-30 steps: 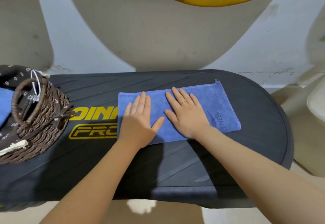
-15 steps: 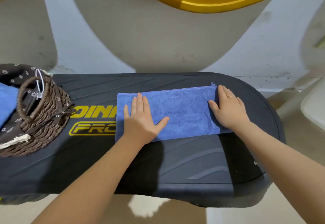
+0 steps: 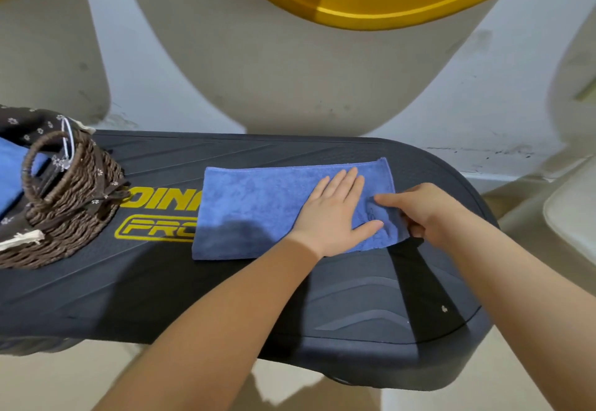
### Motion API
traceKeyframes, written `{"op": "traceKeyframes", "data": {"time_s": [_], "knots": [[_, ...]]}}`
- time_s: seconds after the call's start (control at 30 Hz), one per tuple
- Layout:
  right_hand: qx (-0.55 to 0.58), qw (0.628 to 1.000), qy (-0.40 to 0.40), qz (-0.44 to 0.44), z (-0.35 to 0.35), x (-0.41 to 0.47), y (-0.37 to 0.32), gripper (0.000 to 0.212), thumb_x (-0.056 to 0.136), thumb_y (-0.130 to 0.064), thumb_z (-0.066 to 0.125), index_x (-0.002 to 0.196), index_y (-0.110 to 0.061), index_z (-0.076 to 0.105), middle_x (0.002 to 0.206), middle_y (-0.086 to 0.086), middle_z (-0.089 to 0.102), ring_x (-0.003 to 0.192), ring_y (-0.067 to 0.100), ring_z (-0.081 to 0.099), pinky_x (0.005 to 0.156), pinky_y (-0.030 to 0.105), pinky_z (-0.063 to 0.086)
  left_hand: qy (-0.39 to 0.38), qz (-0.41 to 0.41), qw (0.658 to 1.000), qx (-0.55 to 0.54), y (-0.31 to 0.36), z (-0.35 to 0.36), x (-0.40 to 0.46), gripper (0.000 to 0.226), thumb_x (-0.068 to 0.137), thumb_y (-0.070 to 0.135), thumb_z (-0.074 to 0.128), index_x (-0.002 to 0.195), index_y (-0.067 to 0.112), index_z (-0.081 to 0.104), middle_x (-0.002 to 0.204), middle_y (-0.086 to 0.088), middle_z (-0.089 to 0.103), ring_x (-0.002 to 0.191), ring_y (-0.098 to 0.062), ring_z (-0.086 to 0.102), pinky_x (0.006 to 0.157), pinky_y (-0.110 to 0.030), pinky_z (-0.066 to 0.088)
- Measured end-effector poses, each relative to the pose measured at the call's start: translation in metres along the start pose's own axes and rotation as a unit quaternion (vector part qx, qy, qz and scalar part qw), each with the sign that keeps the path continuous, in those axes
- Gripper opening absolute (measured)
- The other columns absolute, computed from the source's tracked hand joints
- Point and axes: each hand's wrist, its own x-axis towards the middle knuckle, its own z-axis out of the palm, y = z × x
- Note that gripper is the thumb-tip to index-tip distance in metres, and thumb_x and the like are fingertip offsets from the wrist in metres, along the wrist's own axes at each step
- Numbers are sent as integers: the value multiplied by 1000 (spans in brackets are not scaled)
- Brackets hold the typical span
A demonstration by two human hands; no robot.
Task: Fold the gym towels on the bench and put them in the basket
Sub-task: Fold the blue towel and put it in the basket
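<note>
Since the earlier frames the left hand (image 3: 335, 214) has slid from the towel's left end to its right half, and the right hand (image 3: 422, 210) has gone from lying flat on the right end to taking hold of it. The blue towel (image 3: 258, 207), already folded into a long strip, lies flat across the middle of the dark tabletop (image 3: 371, 298), its left part covering the yellow lettering (image 3: 154, 217). The left hand is flat, fingers straight, pressing the cloth down. The right grip is closed on the towel's near right corner, thumb on top and fingers curled under the edge, which is slightly lifted and creased.

Risks, as judged from this moment: the next fold probably carries the right end leftward, and the pressing palm lies close to the gripped corner, so the fold line may fall short or skew unless the palm shifts. Pulling with only one corner held may let the far right corner lag and the layers slip apart.

Edges and room: the towel's right end lies near the rounded right end of the tabletop, and bare surface lies in front of it. To the left, the wicker basket (image 3: 64, 204) stands apart from the towel, with blue cloth (image 3: 9, 172) already showing inside it; the path between them looks unobstructed.
</note>
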Motion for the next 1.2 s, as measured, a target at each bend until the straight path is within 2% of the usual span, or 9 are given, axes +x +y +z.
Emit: {"op": "traceKeyframes", "data": {"time_s": [0.13,0.3,0.47,0.63,0.73,0.83,1.03,1.1,1.2], "knots": [[11,998,-57,28,1,-10,-1,21,80,-20,71,82,-4,58,69,8,59,55,18,53,35,15,39,-7,-1,1000,-10,-1,-1,-1,80,91,60,32,149,14,3,158,-1,-5,145,-13,-7,115,-30,-10],[-7,991,25,-133,12,-14,-8,16,79,-12,67,77,-14,51,75,1,56,75,20,53,60,26,39,-16,-5,985,-172,-7,-12,-4,70,94,42,43,149,13,9,158,0,7,145,-14,4,118,-29,2],[-168,948,58,-266,48,-29,-27,37,84,-13,58,120,-10,51,98,7,61,96,25,55,79,31,43,153,-119,895,-401,-21,-24,-30,37,97,14,39,134,16,44,126,2,50,111,-18,52,99,-36,43],[-244,922,51,-295,98,-34,-35,20,83,-21,56,100,-11,52,87,3,54,81,25,48,65,30,36,170,-180,756,-606,-38,-38,-49,39,98,4,33,124,33,34,104,4,54,79,-8,56,67,-9,45],[-264,912,45,-311,122,-35,-33,11,87,-22,52,89,-14,45,83,0,48,77,22,44,53,29,29,158,-219,719,-640,-51,-42,-55,38,98,8,33,122,35,44,85,2,55,62,-3,52,63,-11,44],[-270,907,18,-323,133,-35,-32,15,87,-21,50,99,-13,52,82,-1,50,77,19,46,52,27,29,125,-270,738,-606,-59,-42,-57,30,98,17,38,118,23,60,120,-10,61,107,-24,58,93,-26,45],[-305,899,-9,-315,124,-36,-44,27,89,-26,42,89,-10,64,86,3,61,90,26,52,73,31,39,113,-302,763,-560,-69,-40,-56,32,97,18,43,126,14,56,131,-1,54,119,-14,51,102,-26,39],[-372,853,74,-359,122,-26,-37,36,91,-35,40,112,-17,62,119,3,55,118,26,42,94,34,32,113,-289,825,-473,-76,-38,-55,33,96,17,43,127,12,54,133,-4,52,122,-16,48,105,-25,35],[-434,826,52,-356,133,-22,-18,68,92,-57,33,146,-15,24,156,2,17,146,22,5,116,45,2,145,-222,924,-275,-91,-38,-68,46,89,26,47,129,5,50,131,-13,50,118,-29,49,103,-35,37]]}}
